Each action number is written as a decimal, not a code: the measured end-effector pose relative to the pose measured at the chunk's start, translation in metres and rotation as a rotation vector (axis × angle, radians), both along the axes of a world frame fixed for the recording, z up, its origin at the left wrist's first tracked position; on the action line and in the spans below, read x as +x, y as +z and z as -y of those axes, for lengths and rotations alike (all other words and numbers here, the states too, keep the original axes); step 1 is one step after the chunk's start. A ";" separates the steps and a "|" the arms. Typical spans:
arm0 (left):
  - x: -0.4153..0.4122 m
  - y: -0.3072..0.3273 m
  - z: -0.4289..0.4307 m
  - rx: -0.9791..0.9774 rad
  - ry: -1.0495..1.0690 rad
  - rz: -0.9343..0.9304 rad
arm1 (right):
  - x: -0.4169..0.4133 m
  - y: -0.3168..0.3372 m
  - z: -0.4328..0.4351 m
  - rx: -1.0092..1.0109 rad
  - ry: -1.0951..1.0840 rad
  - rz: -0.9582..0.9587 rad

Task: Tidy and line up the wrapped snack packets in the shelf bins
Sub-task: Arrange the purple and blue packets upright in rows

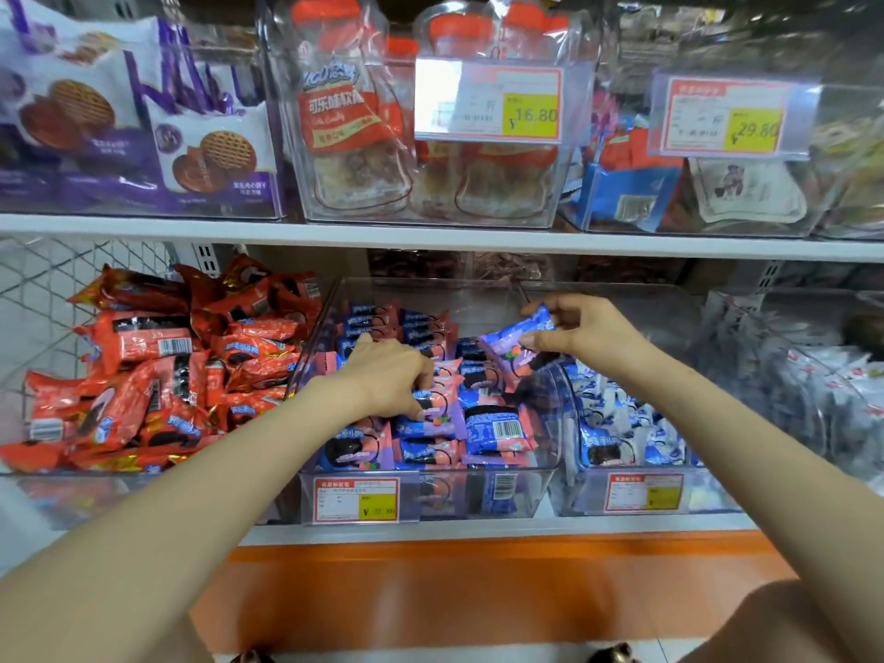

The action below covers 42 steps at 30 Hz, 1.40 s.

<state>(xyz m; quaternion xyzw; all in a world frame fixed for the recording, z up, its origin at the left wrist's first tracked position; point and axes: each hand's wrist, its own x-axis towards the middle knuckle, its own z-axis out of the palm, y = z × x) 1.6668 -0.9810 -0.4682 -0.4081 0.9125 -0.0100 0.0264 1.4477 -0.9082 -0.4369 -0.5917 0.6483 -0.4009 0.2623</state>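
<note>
Two hands are inside the middle bin (430,502), a clear container on the lower shelf (478,531). We see the left hand (387,375) palm-down on the pink-and-blue packets (497,430), with its fingers curled into the pile and gripping one packet near the bin's centre. The right hand (591,334) pinches a lifted packet (519,337) between thumb and fingertips. It holds the packet tilted above the rear right part of the same bin, apart from the pile beneath.

Edges:
- The bin's front wall carries a price label (356,500) and stands just behind the shelf's front lip.
- The left wall slopes up beside the red packets (143,375), which are heaped loosely in the neighbouring bin and rise above that wall toward the rear.
- The right wall sits just beside a curved-fronted bin of blue-and-white packets (622,423).

Open room:
- Toward the front, the pink-and-blue packets lie flat in stacked rows, close against the front wall.
- Behind both hands, the rear part of the bin shows bare clear plastic.
- The upper shelf edge (430,236) runs above the bin's rear rim, and we see a gap between that edge and the rim.
- Both forearms pass over the front wall, the left from the lower left and the right from the lower right, well apart from each other.

Below the lower shelf runs an orange band (478,586).
</note>
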 end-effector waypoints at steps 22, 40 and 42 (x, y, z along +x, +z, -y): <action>-0.015 0.024 -0.026 0.749 0.242 -0.963 | 0.009 0.002 -0.007 -0.013 0.139 0.244; 0.013 0.024 -0.011 0.717 0.221 -1.052 | 0.047 -0.009 0.003 0.013 0.100 0.460; 0.024 0.025 -0.001 0.507 0.295 -1.112 | 0.047 -0.006 0.003 0.007 0.123 0.300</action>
